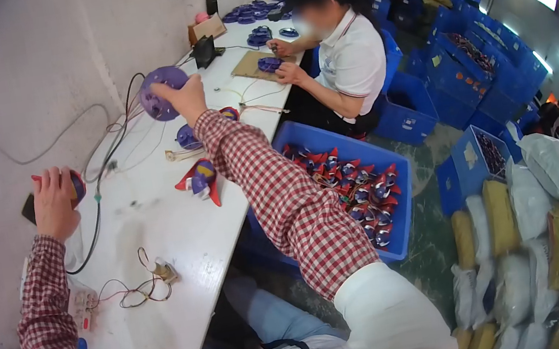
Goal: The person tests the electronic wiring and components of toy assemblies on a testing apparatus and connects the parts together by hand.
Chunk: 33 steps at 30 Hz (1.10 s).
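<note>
My left hand (56, 202) is closed around a red and purple toy piece (79, 186) at the far left of the white table (179, 234). Farther up, by the wall, my right hand (185, 96) grips a round purple disc (159, 91) with small holes. Just below my right forearm lie a purple round part (186, 136) and a red, purple and white toy (201, 179). Thin wires with a pale connector rest beside them. The fingertips of my left hand are partly hidden behind the toy piece.
A small motor (165, 271) with wires lies nearer on the table. A blue bin (405, 228) of toys stands right of the table. A co-worker (352, 53) sits beyond, handling a purple part (269, 64). Black cables run along the wall; sacks (512, 284) are stacked lower right.
</note>
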Available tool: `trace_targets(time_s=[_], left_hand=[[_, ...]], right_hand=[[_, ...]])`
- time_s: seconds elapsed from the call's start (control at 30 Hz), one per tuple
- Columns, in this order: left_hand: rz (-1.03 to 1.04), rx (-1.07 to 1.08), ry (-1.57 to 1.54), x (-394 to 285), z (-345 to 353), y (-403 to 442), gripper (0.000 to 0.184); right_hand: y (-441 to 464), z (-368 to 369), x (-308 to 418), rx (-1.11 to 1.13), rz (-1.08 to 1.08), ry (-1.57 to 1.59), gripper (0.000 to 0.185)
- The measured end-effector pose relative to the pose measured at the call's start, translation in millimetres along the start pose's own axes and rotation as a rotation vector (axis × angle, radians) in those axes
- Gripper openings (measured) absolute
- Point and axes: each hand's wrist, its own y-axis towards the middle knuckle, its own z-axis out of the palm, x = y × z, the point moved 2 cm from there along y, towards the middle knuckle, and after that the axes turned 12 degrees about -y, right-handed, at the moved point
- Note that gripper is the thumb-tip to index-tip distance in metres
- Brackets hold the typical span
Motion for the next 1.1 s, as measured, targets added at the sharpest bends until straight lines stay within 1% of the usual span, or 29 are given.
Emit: trace_targets(time_s=[0.07, 0.13, 0.17, 0.23, 0.3, 0.33, 0.4, 0.43, 0.57, 0.6, 0.67, 0.73, 0.8, 0.83, 0.87, 0.9, 0.97, 1.0, 1.03, 1.07, 1.1], left_hand=[[0.044, 0.056, 0.065, 5, -12, -7, 0.067], [-0.055, -0.032, -0.003, 15, -29, -4, 0.071], [-0.048, -0.038, -0.01, 21, -36, -2, 0.071], [-0.05, -0.077, 0.13, 33, -57, 0, 0.072], [-0.052, -0.103, 0.209, 39, -81, 0, 0.074], [-0.052, -0.101, 0.21, 43, -90, 0, 0.074], [-0.07, -0.231, 0.207, 54, -106, -4, 0.075], [-0.078, -0.229, 0.223, 64, -115, -8, 0.078], [-0.108, -0.262, 0.316, 81, -160, -28, 0.086], [-0.113, -0.27, 0.308, 88, -172, -36, 0.087], [-0.12, -0.275, 0.301, 91, -196, -54, 0.087], [-0.058, -0.236, 0.172, 75, -223, -76, 0.085], [0.005, -0.195, 0.044, 50, -250, -99, 0.084], [-0.001, -0.191, 0.046, 31, -265, -109, 0.084], [0.04, -0.205, 0.133, 7, -281, -120, 0.069], [0.083, -0.218, 0.219, -14, -294, -131, 0.061], [-0.052, -0.116, 0.173, -36, -308, -164, 0.062], [-0.056, -0.115, 0.174, -48, -314, -178, 0.062], [-0.074, 0.011, 0.26, -58, -318, -191, 0.066], [-0.092, 0.139, 0.347, -65, -320, -206, 0.074], [-0.091, 0.143, 0.298, -67, -315, -225, 0.076]], right_hand=[[-6, -26, 18, 0.004, 0.101, 0.238, 0.08], [-7, -35, 21, -0.012, 0.095, 0.246, 0.079], [-3, -39, 21, -0.023, 0.09, 0.247, 0.079], [1, -51, 24, -0.042, 0.079, 0.252, 0.079], [-1, -69, 35, -0.165, 0.099, 0.329, 0.075], [1, -75, 36, -0.164, 0.1, 0.33, 0.075], [5, -86, 36, -0.197, 0.164, 0.422, 0.071], [0, -92, 38, -0.195, 0.167, 0.422, 0.071], [-14, -114, 59, -0.131, 0.089, 0.476, 0.053], [-19, -118, 62, -0.127, 0.089, 0.475, 0.053], [-27, -122, 69, 0.091, -0.015, 0.582, 0.048], [-37, -128, 80, 0.313, -0.121, 0.682, 0.044], [-73, -141, 105, 0.444, -0.091, 0.622, 0.038], [-83, -143, 109, 0.451, -0.089, 0.623, 0.038], [-93, -142, 113, 0.61, -0.133, 0.54, 0.033], [-104, -141, 116, 0.767, -0.178, 0.455, 0.029], [-131, -127, 119, 0.883, -0.312, 0.244, 0.03], [-150, -122, 126, 0.967, -0.365, 0.17, 0.031], [-170, -120, 133, 1.031, -0.436, 0.081, 0.031], [-192, -120, 140, 1.093, -0.506, -0.007, 0.03], [-210, -110, 136, 1.153, -0.565, -0.04, 0.029]])
